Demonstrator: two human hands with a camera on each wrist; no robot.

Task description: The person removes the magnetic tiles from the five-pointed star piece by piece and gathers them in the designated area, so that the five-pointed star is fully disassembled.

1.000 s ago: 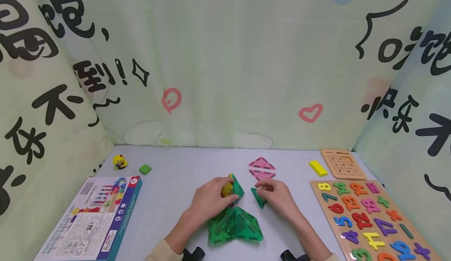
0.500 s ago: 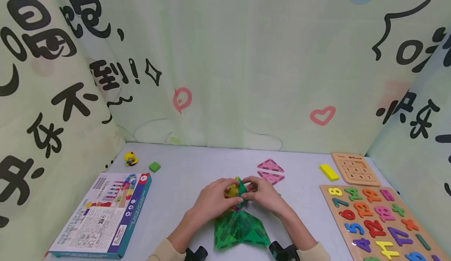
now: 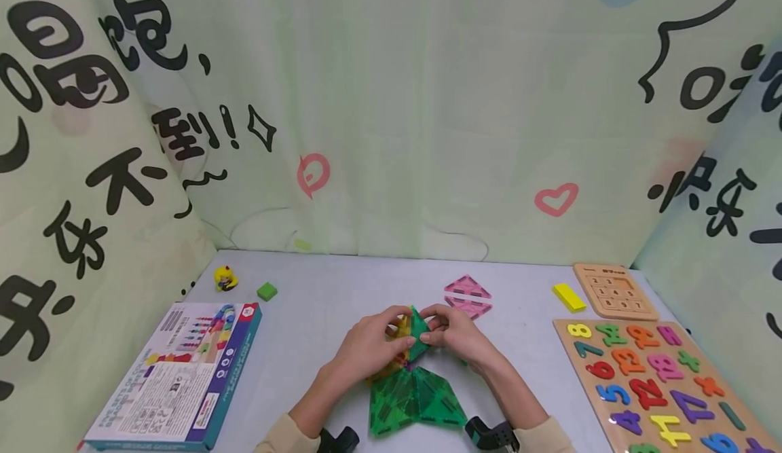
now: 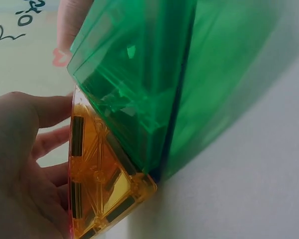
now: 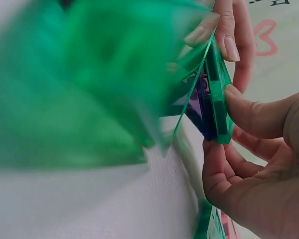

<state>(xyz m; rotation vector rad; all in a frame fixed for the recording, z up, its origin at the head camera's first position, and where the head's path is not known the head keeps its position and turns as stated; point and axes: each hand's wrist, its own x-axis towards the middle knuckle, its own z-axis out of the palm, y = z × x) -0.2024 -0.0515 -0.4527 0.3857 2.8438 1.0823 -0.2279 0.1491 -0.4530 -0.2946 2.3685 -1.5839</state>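
On the table stands a build of translucent magnetic tiles, with large green tiles at the near side. My left hand grips the upper part from the left, where orange-yellow tiles show. My right hand pinches a green triangular tile between thumb and fingers, up against the build. In the right wrist view, the thumb presses the face of this triangular tile, and a purple tile stands just behind it. Blurred green tiles cover much of that view.
Two pink triangular tiles lie beyond the right hand. A box is at left, near a green block and a yellow-haired figurine. At right are a number puzzle board, a yellow block and a small wooden board.
My right hand has brought the green triangular tile leftward from beside the build to its upper part. The left hand keeps its grip. The head view has shifted slightly.
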